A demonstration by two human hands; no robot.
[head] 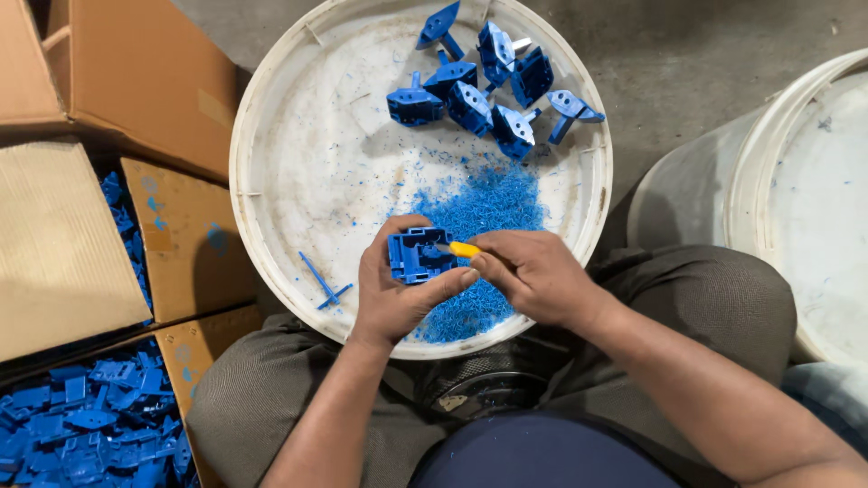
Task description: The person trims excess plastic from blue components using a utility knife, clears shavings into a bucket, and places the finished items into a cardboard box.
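Small blue moulded plastic part (pixel 418 256), likely light, rigid, sharp-edged: pinched by left hand (pixel 395 287) over round white tray (pixel 271 136); right hand (pixel 533 274) closed around yellow-handled trimming tool (pixel 464 249).

A workshop: concrete floor (pixel 687 54), cardboard boxes (pixel 136 72) of blue plastic parts (pixel 90 434), trimming shavings (pixel 484 212).

Blue part (pixel 418 256): matt moulded plastic. White lid (pixel 298 154): scuffed plastic. Boxes (pixel 136 81): rough brown cardboard.
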